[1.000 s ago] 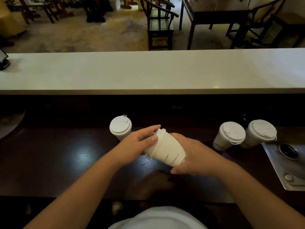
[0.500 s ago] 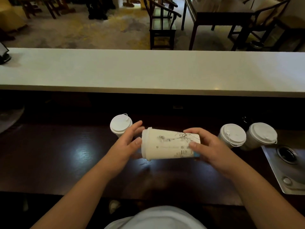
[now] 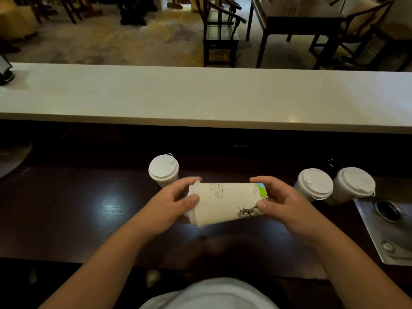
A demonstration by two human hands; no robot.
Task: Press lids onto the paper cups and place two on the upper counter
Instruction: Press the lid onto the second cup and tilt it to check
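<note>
White lidded paper cup [image 3: 225, 202] sideways, printed drawings, both hands

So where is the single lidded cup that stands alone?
In the head view the lone cup stands upright on the dark lower counter, left of centre, just behind the left hand.

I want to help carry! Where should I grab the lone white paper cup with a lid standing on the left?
Hold the upright white paper cup with a lid round its side wall, just under the lid's rim, with your fingers coming from its left. It stands upright, so a side hold keeps it level, and the left hand holding the sideways printed paper cup crowds its near right side. Lifting by the lid might pop it off.
</note>
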